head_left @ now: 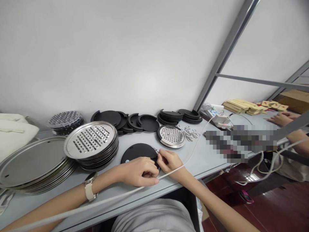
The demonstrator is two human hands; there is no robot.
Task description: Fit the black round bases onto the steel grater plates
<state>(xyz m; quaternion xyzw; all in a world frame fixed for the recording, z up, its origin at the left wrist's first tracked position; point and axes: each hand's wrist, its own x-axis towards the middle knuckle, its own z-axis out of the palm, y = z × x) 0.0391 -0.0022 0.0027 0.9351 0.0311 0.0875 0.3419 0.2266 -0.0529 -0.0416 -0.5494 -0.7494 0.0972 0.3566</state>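
A round black disc (137, 150) lies flat on the grey table in front of me, with a small pale spot near its left side. My left hand (142, 170), watch on the wrist, curls over the disc's near part and holds it down; its fingertips are partly hidden. At the disc's right rim my right hand (169, 161) pinches a small shiny metal clip (157, 151), mostly covered by the fingers. Just beyond the hands sits a perforated round metal grater plate (172, 136) in a black holder. Loose metal clips and rings (189, 133) are scattered to its right.
Stacked slotted metal plates (93, 141) and larger plain metal discs (36, 161) stand at left. Black holders (148, 122) line the wall. A white cable (193, 151) crosses before my forearms. At right, a co-worker's hand (281, 118) is near wooden pieces (241, 106).
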